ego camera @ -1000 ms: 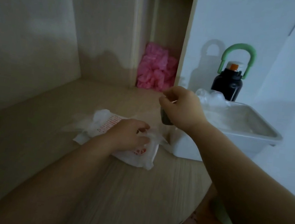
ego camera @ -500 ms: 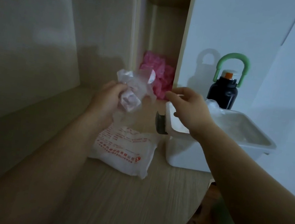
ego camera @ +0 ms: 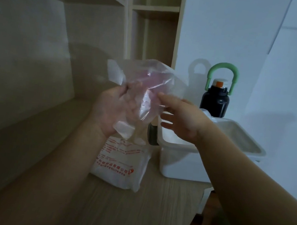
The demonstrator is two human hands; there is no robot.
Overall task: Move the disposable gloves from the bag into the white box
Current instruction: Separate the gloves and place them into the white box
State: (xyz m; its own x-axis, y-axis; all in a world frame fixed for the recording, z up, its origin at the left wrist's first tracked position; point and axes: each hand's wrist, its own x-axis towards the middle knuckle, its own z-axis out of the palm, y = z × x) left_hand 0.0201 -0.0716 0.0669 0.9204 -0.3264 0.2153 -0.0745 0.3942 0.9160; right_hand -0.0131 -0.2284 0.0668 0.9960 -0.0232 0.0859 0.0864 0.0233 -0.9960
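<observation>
Left hand (ego camera: 112, 109) palm-up, holds 1 clear glove (ego camera: 148, 81) raised above the bag (ego camera: 121, 165), which has red print and lies flat on the wooden table (ego camera: 110, 212). Right hand (ego camera: 182, 121) fingers straight, index tip touching the glove. White box (ego camera: 180, 164) just right of the bag; black bottle (ego camera: 215, 100) with green handle behind it.

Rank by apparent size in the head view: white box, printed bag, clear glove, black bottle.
1. white box, though an arm hides part of it.
2. clear glove, held up nearer the camera, so its lead over the bag is unsure.
3. printed bag.
4. black bottle, smallest, also farthest back.
</observation>
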